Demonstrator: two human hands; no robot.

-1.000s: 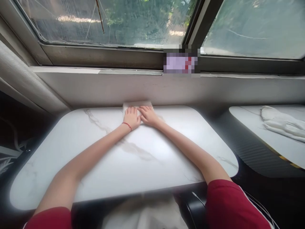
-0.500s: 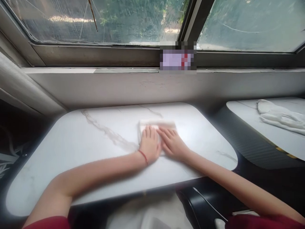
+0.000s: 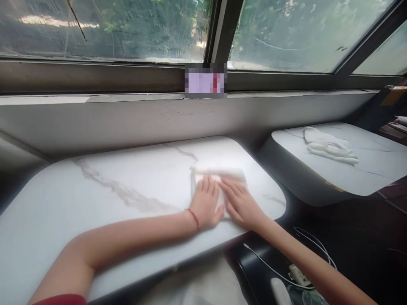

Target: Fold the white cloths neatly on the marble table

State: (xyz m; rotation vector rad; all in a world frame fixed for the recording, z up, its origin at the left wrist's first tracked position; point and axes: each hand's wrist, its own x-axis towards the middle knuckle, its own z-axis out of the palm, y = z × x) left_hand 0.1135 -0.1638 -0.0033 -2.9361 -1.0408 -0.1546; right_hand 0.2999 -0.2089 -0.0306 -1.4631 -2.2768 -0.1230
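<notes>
A folded white cloth [image 3: 199, 173] lies on the white marble-patterned table [image 3: 152, 178], near its right end. My left hand [image 3: 206, 201] presses flat on the cloth's left part, fingers stretched forward, with a red string bracelet [image 3: 193, 218] on the wrist. Right beside it, my right hand [image 3: 241, 205] lies flat on the cloth's right part, its fingers pointing up and to the left. Both hands are open and grip nothing. The hands cover most of the cloth, and its edges are blurred.
A second white table [image 3: 375, 148] stands at the right with a crumpled white cloth [image 3: 329, 146] on it. Behind the tables run a low wall [image 3: 133, 120] and windows. White cables [image 3: 267, 262] and a white device [image 3: 280, 292] are below the near edge.
Both hands and the cloth have slid to the right over the table, towards its right end. The view has turned right, showing more of the second table.
</notes>
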